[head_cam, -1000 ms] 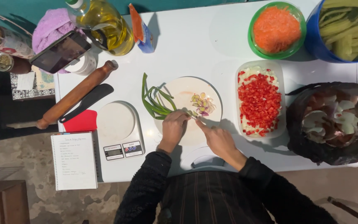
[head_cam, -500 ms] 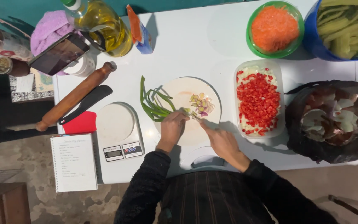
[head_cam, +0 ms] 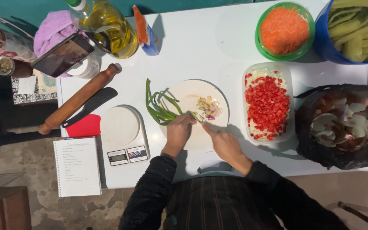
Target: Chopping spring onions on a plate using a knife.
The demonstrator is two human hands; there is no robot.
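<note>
Slicing spring onions (head_cam: pixel 160 106) on a round board (head_cam: pixel 199 111), mid-frame.
Left hand (head_cam: pixel 178 132) fingers curl shut, pinning the stalks; right hand (head_cam: pixel 223 142) grips a knife (head_cam: pixel 200 120) close by — a slip could nick fingertips.

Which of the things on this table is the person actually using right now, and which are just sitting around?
In use:
left hand holding the green onions
right hand cutting them
round board
cut pieces

Lying about:
rolling pin
scale
notebook
oil bottle
red spatula
diced red pepper tray
carrot bowl
</note>
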